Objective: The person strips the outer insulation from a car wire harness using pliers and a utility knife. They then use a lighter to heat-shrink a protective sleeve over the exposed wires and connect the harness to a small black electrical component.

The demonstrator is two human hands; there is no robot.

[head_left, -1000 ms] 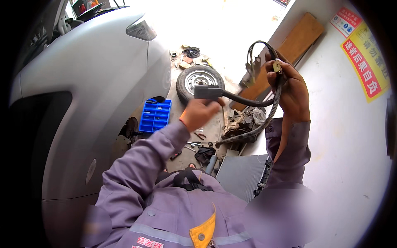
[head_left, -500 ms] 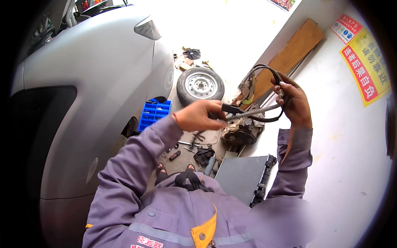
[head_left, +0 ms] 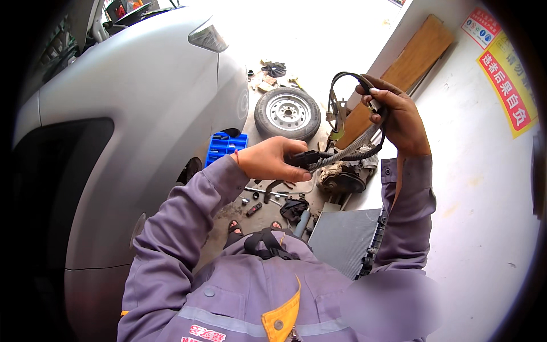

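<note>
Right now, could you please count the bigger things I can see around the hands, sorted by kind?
Hands: 2, left hand and right hand
Wiring harness, held by both: 1
Wheel on the floor: 1
Blue crate: 1
Wooden plank: 1
Radiator: 1
Car: 1
Total: 8

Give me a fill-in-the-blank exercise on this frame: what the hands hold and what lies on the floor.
1. Both hands grip a black wiring ____, the left hand at its connector end.
2. The right hand holds its end ____ than the left hand.
3. The wheel lies flat beside the silver ____.
4. The tray by the wheel arch is ____ in colour.

Missing words: harness; higher; car; blue
</note>
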